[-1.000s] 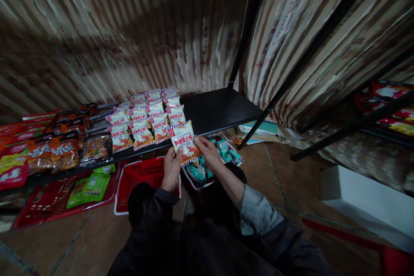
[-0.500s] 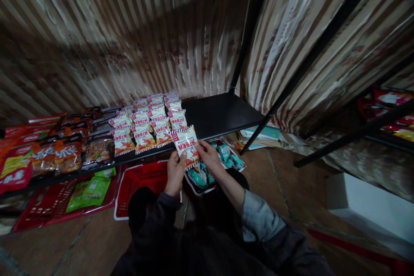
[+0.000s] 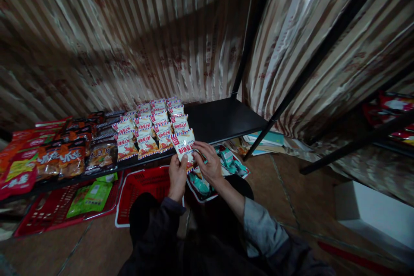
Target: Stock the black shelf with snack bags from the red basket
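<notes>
A white snack packet (image 3: pixel 184 143) with red lettering and a striped top edge is held up in front of the shelf. My left hand (image 3: pixel 177 177) pinches its lower left part, thumb on the front. At its right edge is my right hand (image 3: pixel 209 164), fingers bent and touching the packet. Just behind, matching white packets (image 3: pixel 147 141) stand in rows on the black shelf (image 3: pixel 223 116). Below the hands, a basket of teal packets (image 3: pixel 200 184) is partly hidden by my right hand and wrist.
Orange-and-black packets (image 3: pixel 71 159) and red packets (image 3: pixel 19 177) fill the shelf's left side. Under it are a red basket (image 3: pixel 129 198) and another holding green packets (image 3: pixel 90 197). A black post (image 3: pixel 284 99) slants at the right, near a white box (image 3: pixel 381 211).
My right hand's fingers have shifted and loosened somewhat along the packet's right edge. The packet stays in my left hand, slightly more tilted. The view has shifted slightly.
</notes>
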Tool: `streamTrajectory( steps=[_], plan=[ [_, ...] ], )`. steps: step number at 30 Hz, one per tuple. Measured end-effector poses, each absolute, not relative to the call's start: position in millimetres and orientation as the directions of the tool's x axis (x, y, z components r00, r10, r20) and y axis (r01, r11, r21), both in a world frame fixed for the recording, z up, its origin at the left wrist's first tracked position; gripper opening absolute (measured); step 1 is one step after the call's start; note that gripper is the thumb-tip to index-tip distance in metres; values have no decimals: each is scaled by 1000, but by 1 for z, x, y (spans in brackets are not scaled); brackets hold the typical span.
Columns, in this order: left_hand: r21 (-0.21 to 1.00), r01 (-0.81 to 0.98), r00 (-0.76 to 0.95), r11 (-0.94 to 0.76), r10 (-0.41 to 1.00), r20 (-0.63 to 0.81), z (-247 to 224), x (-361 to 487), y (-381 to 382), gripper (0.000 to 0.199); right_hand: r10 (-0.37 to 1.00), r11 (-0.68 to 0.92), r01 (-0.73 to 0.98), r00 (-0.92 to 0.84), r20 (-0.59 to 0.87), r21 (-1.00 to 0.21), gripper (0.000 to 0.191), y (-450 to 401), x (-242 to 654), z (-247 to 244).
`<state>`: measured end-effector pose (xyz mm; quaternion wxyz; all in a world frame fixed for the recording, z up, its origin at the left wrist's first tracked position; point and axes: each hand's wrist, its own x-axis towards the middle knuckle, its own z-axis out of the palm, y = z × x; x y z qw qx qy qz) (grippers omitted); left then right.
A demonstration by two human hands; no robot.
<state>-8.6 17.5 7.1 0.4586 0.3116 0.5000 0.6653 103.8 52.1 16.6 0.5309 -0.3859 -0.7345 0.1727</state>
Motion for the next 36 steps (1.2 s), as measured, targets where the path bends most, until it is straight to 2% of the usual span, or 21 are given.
streamTrajectory(
  steps=[4,9,14,19,23,27,31,36],
  plan=[
    [960,-259,-392,-107,920,-3,5,-9,18,41,725,671,403,-175,666,-623,29,50,101,14],
    [981,-161,-439,-104,898,24,2,-5,14,51,790,606,363,-165,591,-708,35,45,99,12],
    [976,145,-460,-164,862,213,18,3,3,40,926,372,162,-132,354,-914,46,42,101,14],
    [915,316,-370,-251,855,363,33,10,-6,38,967,174,-72,-176,184,-982,58,44,106,18],
    [914,294,-347,-281,859,376,33,10,-6,37,976,-76,-337,-217,-1,-938,60,46,108,24],
    [944,185,-383,-274,864,326,29,3,1,35,964,-200,-509,-253,-77,-837,48,49,113,31],
    [964,86,-433,-251,862,263,29,-5,10,32,952,-265,-575,-285,-113,-774,41,50,118,33],
    [985,7,-459,-172,875,156,33,-11,21,33,925,-325,-568,-358,-129,-756,41,50,121,28]
  ],
)
